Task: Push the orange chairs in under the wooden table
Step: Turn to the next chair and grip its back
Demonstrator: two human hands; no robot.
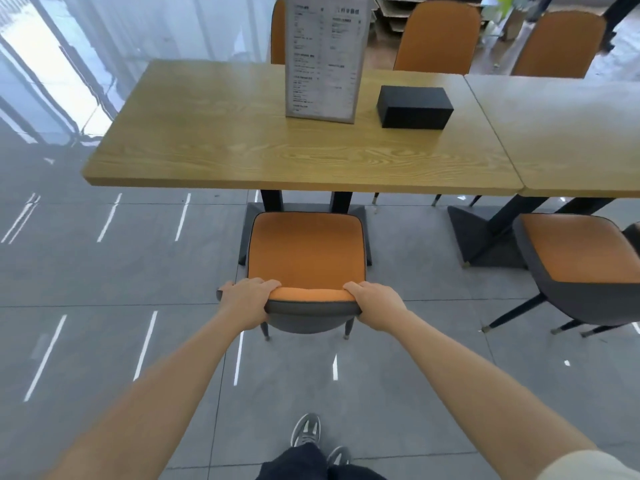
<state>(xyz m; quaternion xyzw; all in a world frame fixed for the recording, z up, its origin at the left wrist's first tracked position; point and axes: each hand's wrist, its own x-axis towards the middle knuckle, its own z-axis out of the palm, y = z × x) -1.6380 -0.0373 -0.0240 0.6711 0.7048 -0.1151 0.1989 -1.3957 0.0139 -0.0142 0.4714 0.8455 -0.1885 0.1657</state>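
An orange chair [306, 249] with a dark grey shell stands in front of me, facing the wooden table [242, 147]. Its seat front sits just at the table's near edge, over the black table base. My left hand [247, 299] grips the left end of the chair's backrest top, fingers curled over it. My right hand [375, 304] grips the right end the same way. A second orange chair [581, 251] stands at the right, pulled out from the neighbouring table [571, 140].
A standing menu card [323, 57] and a black box [414, 106] are on the wooden table. More orange chairs [438, 38] stand on the far side. The glossy grey tile floor [104, 271] stretches to the left. My shoes [306, 429] are behind the chair.
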